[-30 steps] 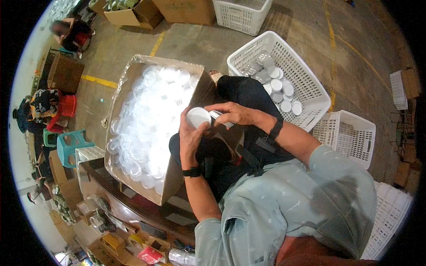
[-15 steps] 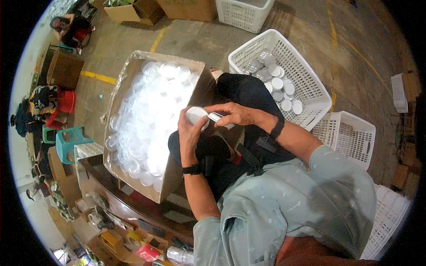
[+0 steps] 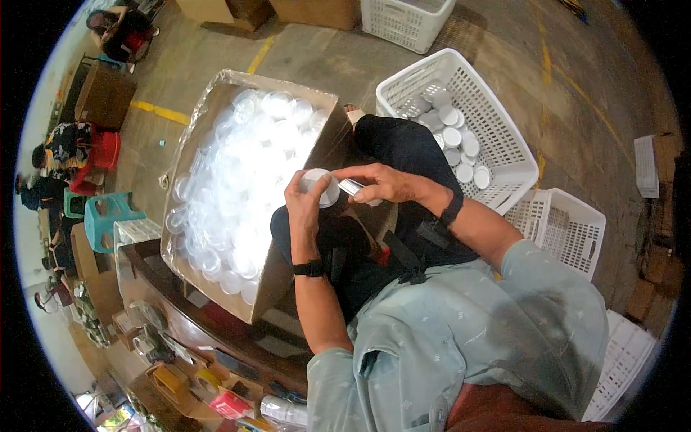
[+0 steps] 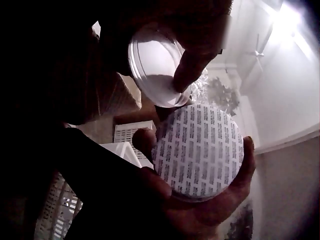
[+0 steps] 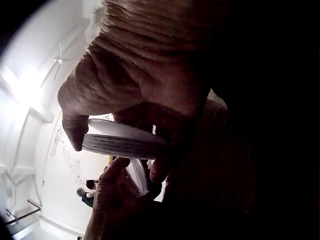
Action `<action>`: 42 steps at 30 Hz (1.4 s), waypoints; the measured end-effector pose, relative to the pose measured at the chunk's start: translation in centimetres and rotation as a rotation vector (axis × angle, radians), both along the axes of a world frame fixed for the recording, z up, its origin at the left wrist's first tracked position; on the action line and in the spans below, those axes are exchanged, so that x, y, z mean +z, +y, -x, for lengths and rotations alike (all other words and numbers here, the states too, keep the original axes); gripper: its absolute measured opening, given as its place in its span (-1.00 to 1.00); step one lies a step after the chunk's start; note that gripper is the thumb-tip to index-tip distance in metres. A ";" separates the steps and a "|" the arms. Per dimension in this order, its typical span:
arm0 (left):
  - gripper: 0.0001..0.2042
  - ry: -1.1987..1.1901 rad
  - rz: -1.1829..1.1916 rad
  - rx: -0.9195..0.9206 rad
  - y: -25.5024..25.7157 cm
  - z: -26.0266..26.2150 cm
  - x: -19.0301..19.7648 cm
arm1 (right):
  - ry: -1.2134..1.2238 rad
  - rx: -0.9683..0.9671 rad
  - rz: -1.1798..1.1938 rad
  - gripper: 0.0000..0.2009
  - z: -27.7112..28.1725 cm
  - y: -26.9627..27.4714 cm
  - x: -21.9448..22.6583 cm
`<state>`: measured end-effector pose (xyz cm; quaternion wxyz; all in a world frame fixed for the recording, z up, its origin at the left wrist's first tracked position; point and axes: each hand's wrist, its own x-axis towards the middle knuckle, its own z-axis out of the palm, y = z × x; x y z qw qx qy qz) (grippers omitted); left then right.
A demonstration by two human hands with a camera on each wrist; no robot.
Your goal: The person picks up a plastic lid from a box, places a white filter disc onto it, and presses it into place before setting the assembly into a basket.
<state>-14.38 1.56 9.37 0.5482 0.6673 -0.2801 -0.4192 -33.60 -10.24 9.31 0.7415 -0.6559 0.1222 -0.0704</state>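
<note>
In the head view, my left hand holds a round, clear plastic lid with a white disc inside it. The left thumb presses on the disc's face, as the left wrist view shows. Close beside it, my right hand grips a short stack of round white liners between thumb and fingers. Small printed text covers the face of the outermost liner. Seen edge-on in the right wrist view, the stack has several thin layers. Both hands are above my lap, with lid and stack nearly meeting.
A large cardboard box full of clear lids stands to the left. At the right, a white plastic basket holds round white-faced pieces. Another white basket is beside it. A brown desk with tools and tape is at lower left.
My left thumb has moved from the lid's edge onto its face. The stack in my right hand has tilted slightly. The head view has shifted a little.
</note>
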 end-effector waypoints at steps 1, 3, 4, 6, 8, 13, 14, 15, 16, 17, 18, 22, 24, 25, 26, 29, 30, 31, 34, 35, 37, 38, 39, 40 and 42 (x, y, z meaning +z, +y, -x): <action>-0.71 0.006 0.016 -0.003 0.0 0.0 -0.1 | 0.013 0.004 -0.007 -0.34 0.0 -0.1 -0.3; -0.72 -0.010 -0.002 0.005 0.0 -0.3 -0.5 | 0.027 0.007 -0.014 -0.34 -0.1 -0.1 -0.4; -0.73 -0.027 -0.020 0.012 0.0 -0.4 -0.7 | 0.010 -0.010 -0.012 -0.34 -0.1 0.0 -0.4; -0.72 0.024 0.015 0.061 0.0 -0.2 -0.8 | -0.006 -0.026 -0.010 -0.33 -0.2 0.0 -0.2; -0.69 0.074 0.051 0.110 -0.1 0.0 -0.9 | 0.003 -0.024 0.022 -0.34 -0.3 -0.1 0.0; -0.65 -0.034 0.092 0.051 0.1 0.1 -0.1 | -0.092 -0.108 0.021 -0.37 -0.6 0.6 -0.5; -0.65 -0.037 0.092 0.054 0.2 -0.1 -0.4 | -0.091 -0.130 -0.057 -0.38 -0.6 0.8 -0.1; -0.65 0.000 0.101 0.046 0.1 -0.2 -0.8 | -0.094 -0.127 -0.057 -0.38 -0.5 0.6 0.1; -0.66 0.037 0.111 0.038 0.1 -0.4 -1.1 | -0.047 -0.069 -0.031 -0.38 -0.3 0.3 0.2; -0.66 0.033 0.111 0.040 0.2 -0.6 -1.4 | -0.001 -0.012 -0.005 -0.39 -0.2 0.1 0.4; -0.67 0.053 0.100 0.044 0.2 -0.5 -1.2 | -0.005 -0.011 -0.005 -0.39 -0.2 0.1 0.5; -0.69 0.022 0.083 0.022 0.2 -0.2 -0.7 | 0.093 0.048 -0.039 -0.42 0.0 0.1 1.7; -0.69 0.011 0.072 -0.007 0.0 -0.2 -0.7 | 0.116 0.056 -0.054 -0.43 0.3 0.1 1.8; -0.69 0.003 0.056 -0.036 0.0 -0.2 -0.7 | 0.108 0.062 -0.050 -0.41 0.4 0.1 1.4; -0.69 -0.003 0.057 -0.038 0.0 -0.3 -0.7 | 0.099 0.067 -0.048 -0.40 0.5 0.1 1.1; -0.66 0.048 0.072 -0.087 0.1 -0.4 -0.3 | 0.051 -0.002 -0.038 -0.39 0.6 0.4 1.1; -0.61 0.092 0.122 -0.081 0.1 -0.4 -0.1 | 0.046 -0.002 -0.037 -0.39 0.8 0.4 1.3; -0.55 0.137 0.171 -0.075 0.2 -0.4 0.1 | 0.048 -0.041 -0.096 -0.38 1.1 0.4 1.5; -0.43 0.195 0.324 0.022 0.5 -1.5 2.0 | -0.113 -0.198 -0.175 -0.37 2.5 -0.2 2.7; -0.39 0.118 0.308 0.051 1.0 -2.9 2.7 | -0.294 -0.304 -0.298 -0.35 2.8 -0.6 2.3; -0.51 -0.048 0.211 0.177 2.5 -6.5 2.9 | -0.558 -0.535 -0.527 -0.34 3.8 -2.1 1.0; -0.51 -0.151 0.143 0.189 3.5 -8.4 2.6 | -0.642 -0.661 -0.630 -0.36 4.5 -3.0 0.5; -0.53 -0.207 0.028 0.209 4.1 -10.2 1.8 | -0.662 -0.759 -0.732 -0.34 5.0 -3.6 1.1; -0.56 -0.262 -0.087 0.227 4.6 -11.7 0.6 | -0.680 -0.858 -0.834 -0.33 5.5 -3.9 1.6; -0.60 -0.438 -0.278 0.066 5.8 -13.9 -1.8 | -0.676 -0.861 -0.792 -0.31 5.4 -3.7 1.3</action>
